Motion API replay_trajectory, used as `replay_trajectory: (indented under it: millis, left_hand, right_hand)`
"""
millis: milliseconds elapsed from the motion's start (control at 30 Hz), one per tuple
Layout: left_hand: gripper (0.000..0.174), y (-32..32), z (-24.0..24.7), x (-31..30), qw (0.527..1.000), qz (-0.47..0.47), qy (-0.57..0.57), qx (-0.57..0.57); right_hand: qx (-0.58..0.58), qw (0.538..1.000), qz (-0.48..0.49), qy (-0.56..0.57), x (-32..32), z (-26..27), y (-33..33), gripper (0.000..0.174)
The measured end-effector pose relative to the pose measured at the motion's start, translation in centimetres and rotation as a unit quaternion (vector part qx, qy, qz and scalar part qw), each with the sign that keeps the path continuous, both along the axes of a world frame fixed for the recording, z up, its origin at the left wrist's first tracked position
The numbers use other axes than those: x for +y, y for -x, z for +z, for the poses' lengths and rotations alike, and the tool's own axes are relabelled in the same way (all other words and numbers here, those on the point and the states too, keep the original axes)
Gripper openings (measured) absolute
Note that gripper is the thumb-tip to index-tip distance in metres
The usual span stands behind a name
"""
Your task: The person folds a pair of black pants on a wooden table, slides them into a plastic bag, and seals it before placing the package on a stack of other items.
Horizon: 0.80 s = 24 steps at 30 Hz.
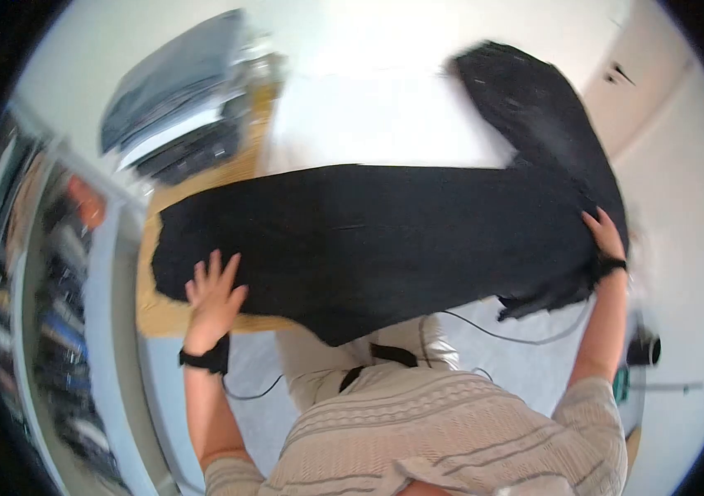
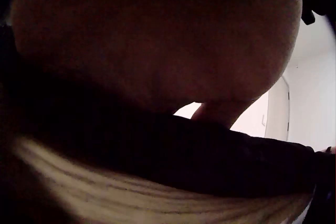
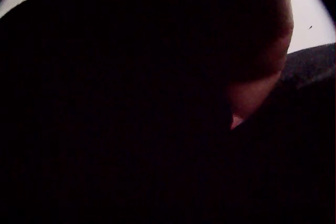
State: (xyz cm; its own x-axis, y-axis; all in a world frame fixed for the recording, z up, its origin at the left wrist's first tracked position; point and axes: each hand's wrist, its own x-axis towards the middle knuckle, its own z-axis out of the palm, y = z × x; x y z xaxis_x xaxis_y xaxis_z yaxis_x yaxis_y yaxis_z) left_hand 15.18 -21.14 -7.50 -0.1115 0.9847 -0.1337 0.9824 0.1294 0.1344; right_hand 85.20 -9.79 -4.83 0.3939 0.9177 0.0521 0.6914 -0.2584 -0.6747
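A large piece of black cloth (image 1: pixel 368 240), apparently a garment, lies spread across the table, with a long part (image 1: pixel 534 99) bent away toward the far right. On its left end my left hand (image 1: pixel 216 298) rests with fingers spread and straight. In the left wrist view the underside of this hand (image 2: pixel 157 50) arches over the dark cloth. My right hand (image 1: pixel 610 240) lies on the cloth's right side, near a ragged, bunched edge. Its fingers look short from above and are partly hidden. The right wrist view is mostly dark, with part of the hand (image 3: pixel 257 92) meeting the cloth.
The wooden table edge (image 1: pixel 162 322) shows at left. Behind it stands a stack of folded grey and dark clothes (image 1: pixel 174 99). Shelves packed with folded items (image 1: pixel 63 331) line the left side. A cable (image 1: pixel 517 337) runs below the table, and a door (image 1: pixel 641 74) is at far right.
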Motion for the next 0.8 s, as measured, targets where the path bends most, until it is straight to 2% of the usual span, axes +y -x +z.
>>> replay_trajectory:
  millis: [33, 67, 133, 200, 233, 267, 333, 400, 433, 467, 500, 533, 567, 600, 633, 667, 700, 733, 800]
  left_hand:
    - [0.057, 0.0, -0.1, 0.0, 1.0, 0.004, -0.003, -0.01]
    - [0.057, -0.1, -0.2, 0.0, 0.999, 0.014, 0.004, -0.031]
    - [0.056, -0.1, -0.2, 0.1, 0.999, 0.024, 0.009, -0.038]
    - [0.056, -0.4, 0.0, 0.3, 0.999, 0.036, 0.018, -0.025]
    - [0.056, -0.4, -0.1, 0.6, 0.999, 0.03, 0.016, -0.027]
    - [0.056, -0.2, -0.3, 0.7, 0.999, 0.03, 0.01, -0.026]
    - [0.056, 0.0, -0.7, 0.2, 0.999, 0.036, 0.014, -0.017]
    - [0.054, 0.3, -1.1, 0.3, 1.0, 0.015, -0.013, -0.012]
    - [0.054, 0.5, -1.3, 0.0, 1.0, 0.003, -0.024, -0.018]
    - [0.053, 0.6, -1.4, -0.1, 0.999, -0.003, -0.041, -0.026]
    - [0.052, 0.7, -1.6, -0.2, 0.999, 0.001, -0.046, -0.024]
    - [0.051, 0.7, -1.7, -0.2, 0.998, 0.006, -0.054, -0.024]
    - [0.051, 0.7, -1.6, -0.1, 0.998, 0.03, -0.057, -0.02]
    - [0.051, 0.6, -1.6, -0.2, 0.997, 0.021, -0.064, -0.039]
    - [0.05, 0.6, -1.6, -0.3, 0.996, 0.01, -0.071, -0.059]
    - [0.05, 0.7, -1.6, -0.3, 0.996, 0.025, -0.073, -0.055]
    - [0.05, 0.8, -1.6, -0.3, 0.995, 0.02, -0.076, -0.067]
    - [0.049, 0.8, -1.8, -0.3, 0.994, 0.014, -0.08, -0.08]
    - [0.046, 0.6, -2.2, -0.9, 0.99, 0.018, -0.117, -0.081]
  right_hand:
    - [0.045, 0.999, -0.001, -0.005, 0.3, -0.7, -0.9, 0.07]
    - [-0.014, 1.0, -0.003, 0.003, 0.9, -1.5, -2.2, 0.073]
    - [-0.073, 0.993, -0.031, 0.088, 0.3, 1.7, 0.6, 0.076]
    - [-0.118, 0.987, -0.042, 0.101, -0.1, 3.2, 1.9, 0.077]
    - [-0.173, 0.979, -0.014, 0.106, 0.2, 3.5, 1.5, 0.075]
    - [-0.173, 0.979, -0.017, 0.107, 0.3, 3.6, 1.0, 0.075]
    - [-0.148, 0.988, 0.0, -0.043, 0.4, 2.6, 0.6, 0.073]
    - [-0.196, 0.98, -0.026, 0.033, 0.3, 0.8, 0.1, 0.073]
    - [-0.184, 0.982, -0.027, 0.026, 0.0, 0.4, 0.1, 0.07]
    - [-0.285, 0.954, -0.084, 0.034, -0.7, 1.0, 2.0, 0.063]
    - [-0.364, 0.929, -0.058, -0.017, -2.0, 1.8, 4.1, 0.056]
    - [-0.414, 0.902, -0.034, -0.115, -3.6, 2.7, 7.9, 0.047]
    - [-0.399, 0.889, 0.048, -0.217, -5.1, 3.3, 11.6, 0.038]
    - [-0.28, 0.913, 0.148, -0.258, -6.5, 4.0, 16.1, 0.035]
    - [-0.192, 0.929, 0.212, -0.233, -8.2, 4.0, 20.4, 0.035]
    - [-0.097, 0.927, 0.315, -0.179, -9.5, 3.3, 23.5, 0.04]
    - [-0.079, 0.887, 0.431, -0.144, -9.9, 1.8, 25.9, 0.048]
    - [-0.091, 0.86, 0.49, -0.11, -10.7, 1.1, 29.0, 0.059]
    - [-0.079, 0.822, 0.554, -0.104, -11.3, -1.3, 33.3, 0.065]
